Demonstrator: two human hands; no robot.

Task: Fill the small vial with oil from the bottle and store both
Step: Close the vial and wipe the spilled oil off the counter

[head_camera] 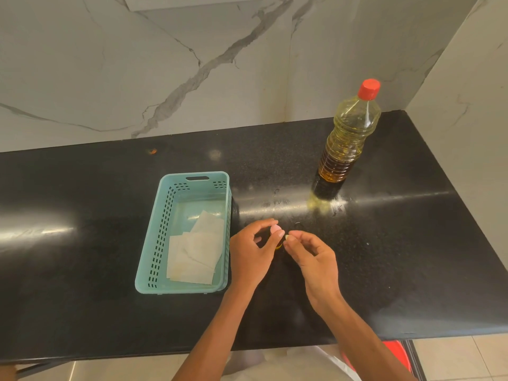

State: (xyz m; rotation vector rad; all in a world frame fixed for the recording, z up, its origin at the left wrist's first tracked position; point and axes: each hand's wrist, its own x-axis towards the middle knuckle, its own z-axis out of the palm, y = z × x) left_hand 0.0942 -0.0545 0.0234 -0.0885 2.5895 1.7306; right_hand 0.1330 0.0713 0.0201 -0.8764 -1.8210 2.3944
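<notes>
A tall clear bottle [347, 138] of yellow oil with a red cap stands upright at the back right of the black counter. My left hand [254, 251] and my right hand [313, 259] meet at the fingertips near the counter's middle. Between them sits a small vial [279, 245], mostly hidden; only a yellowish glint of it shows. My left fingers curl around it from the left. My right thumb and forefinger pinch at its top. Whether a cap is in my right fingers I cannot make out.
A teal slotted plastic basket [165, 232] lies just left of my left hand, with folded white paper pieces [195, 254] inside. Oil smears [277, 202] shine on the counter between my hands and the bottle. A marble wall runs behind and at the right.
</notes>
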